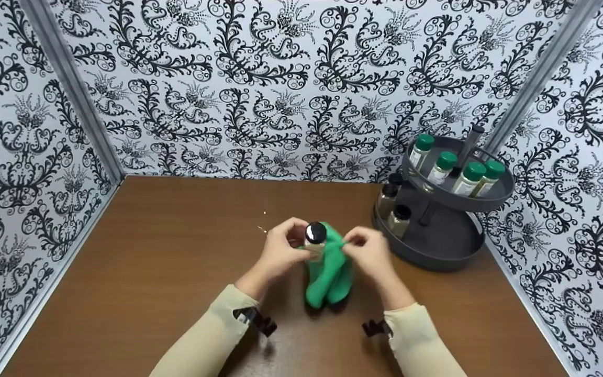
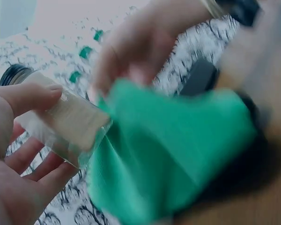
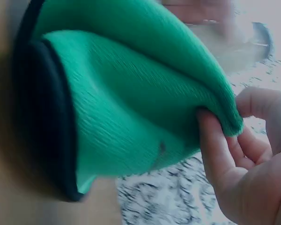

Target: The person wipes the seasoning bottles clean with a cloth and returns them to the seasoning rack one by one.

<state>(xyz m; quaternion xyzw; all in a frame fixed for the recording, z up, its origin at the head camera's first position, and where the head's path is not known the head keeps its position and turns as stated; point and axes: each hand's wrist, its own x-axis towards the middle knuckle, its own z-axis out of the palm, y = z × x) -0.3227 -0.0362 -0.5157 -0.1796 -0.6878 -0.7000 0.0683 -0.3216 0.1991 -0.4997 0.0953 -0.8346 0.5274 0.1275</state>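
My left hand [image 1: 283, 246] grips a clear spice jar [image 2: 68, 115] with a black lid [image 1: 315, 232] and a pale label, holding it above the table. A green cloth [image 1: 330, 272] hangs beside the jar, its folds drooping toward the tabletop. Thumb and fingers of my right hand [image 1: 369, 250] pinch the cloth by its upper edge; the right wrist view shows that pinched fold and the cloth's dark border [image 3: 51, 122]. In the left wrist view the cloth [image 2: 154, 154] is blurred and overlaps the jar's base. Whether they touch cannot be told.
At the right stands a dark two-tier turntable rack [image 1: 437, 256]. Its upper tier carries several green-capped jars [image 1: 443, 167], its lower tier black-lidded jars [image 1: 400, 221]. Small pale crumbs [image 1: 263, 229] lie on the brown table [image 1: 176, 251]. Patterned walls [image 1: 259, 104] enclose the table.
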